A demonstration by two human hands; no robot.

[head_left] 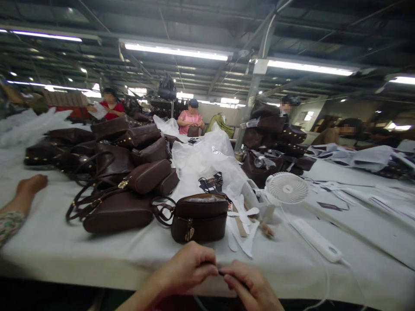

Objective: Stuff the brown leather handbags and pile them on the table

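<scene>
At the front edge of the table my left hand [189, 265] and my right hand [249, 283] almost meet, both with fingers closed. Between their fingertips shows a bit of a thin dark strip [221, 273]; most of it is hidden by the fingers. Just beyond them a small dark brown handbag [199, 222] stands upright, its top open on clear wrapping, a gold charm hanging at its front. Its looped strap [161, 211] lies to the left. White paper cutouts [241, 235] lie to its right.
A heap of brown handbags [116, 211] fills the left. White plastic wrap [207, 155] and dark tags [210, 182] lie behind. On the right are a white fan [286, 188] and a power strip [316, 239] with its cable. A co-worker's hand [30, 190] rests at far left.
</scene>
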